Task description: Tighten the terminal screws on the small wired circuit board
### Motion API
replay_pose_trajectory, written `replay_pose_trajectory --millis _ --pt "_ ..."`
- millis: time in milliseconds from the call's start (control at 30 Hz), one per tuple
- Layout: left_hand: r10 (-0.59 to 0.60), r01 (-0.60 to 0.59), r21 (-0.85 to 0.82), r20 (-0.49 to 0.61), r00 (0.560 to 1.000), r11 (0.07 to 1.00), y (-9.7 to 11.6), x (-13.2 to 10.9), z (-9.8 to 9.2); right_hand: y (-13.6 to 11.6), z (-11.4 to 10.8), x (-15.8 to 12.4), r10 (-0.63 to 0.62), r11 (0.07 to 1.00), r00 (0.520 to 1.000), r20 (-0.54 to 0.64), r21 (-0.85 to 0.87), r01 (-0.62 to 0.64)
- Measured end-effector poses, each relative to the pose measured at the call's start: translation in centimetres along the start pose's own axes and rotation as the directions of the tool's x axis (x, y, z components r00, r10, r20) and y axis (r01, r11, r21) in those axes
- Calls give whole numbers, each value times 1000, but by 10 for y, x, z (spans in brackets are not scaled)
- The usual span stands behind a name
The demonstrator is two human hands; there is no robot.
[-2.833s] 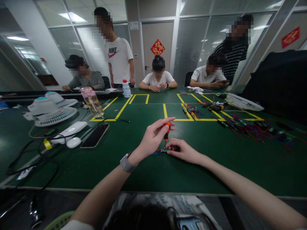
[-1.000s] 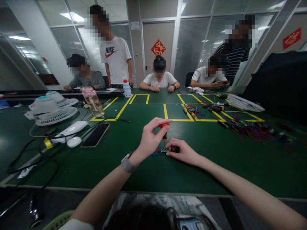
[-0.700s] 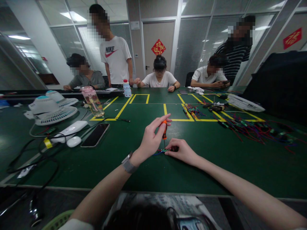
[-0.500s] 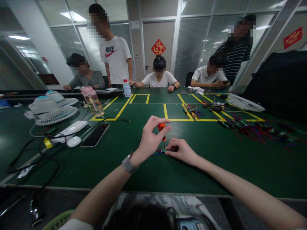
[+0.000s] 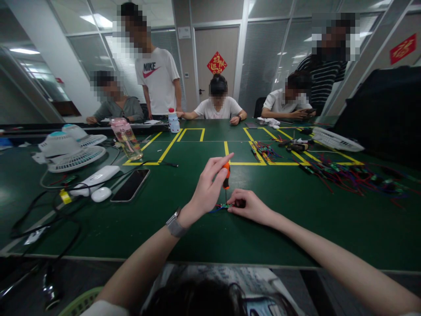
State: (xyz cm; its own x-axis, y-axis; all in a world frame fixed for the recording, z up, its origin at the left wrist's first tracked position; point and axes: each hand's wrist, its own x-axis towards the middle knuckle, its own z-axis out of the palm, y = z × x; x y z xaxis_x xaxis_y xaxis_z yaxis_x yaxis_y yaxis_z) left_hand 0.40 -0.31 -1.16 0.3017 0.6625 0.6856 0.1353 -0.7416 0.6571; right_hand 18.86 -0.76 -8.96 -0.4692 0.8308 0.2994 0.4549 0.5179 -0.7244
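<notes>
The left hand (image 5: 208, 185) grasped an orange-and-black screwdriver (image 5: 226, 181) almost upright, hiding part of its handle. The tool's tip, too small to see clearly, stood at the green circuit board (image 5: 224, 206) on the green table (image 5: 210, 245). The right hand (image 5: 250, 206) pinched this board's right end, partly covering it.

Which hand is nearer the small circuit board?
Right. The right hand has its fingertips on the circuit board at its right end; the left hand is higher up, on the screwdriver handle.
</notes>
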Motion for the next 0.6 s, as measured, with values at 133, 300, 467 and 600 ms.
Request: replay_pose_trajectory --millis 133,300,467,600 --pt "-22 26 -108 31 999 994 -5 -1 2 1 -2 0 -16 1000 1000 27 8 16" --pt "14 -12 32 -59 998 999 1 0 1 -1 -6 -1 -40 999 997 61 5 39" --pt "17 -16 25 -20 1000 1000 3 0 1 -2 -7 -3 -66 997 996 57 -34 68" --pt "48 -49 -15 -26 999 999 2 -1 2 -1 -4 -2 -72 996 997 28 -59 73"
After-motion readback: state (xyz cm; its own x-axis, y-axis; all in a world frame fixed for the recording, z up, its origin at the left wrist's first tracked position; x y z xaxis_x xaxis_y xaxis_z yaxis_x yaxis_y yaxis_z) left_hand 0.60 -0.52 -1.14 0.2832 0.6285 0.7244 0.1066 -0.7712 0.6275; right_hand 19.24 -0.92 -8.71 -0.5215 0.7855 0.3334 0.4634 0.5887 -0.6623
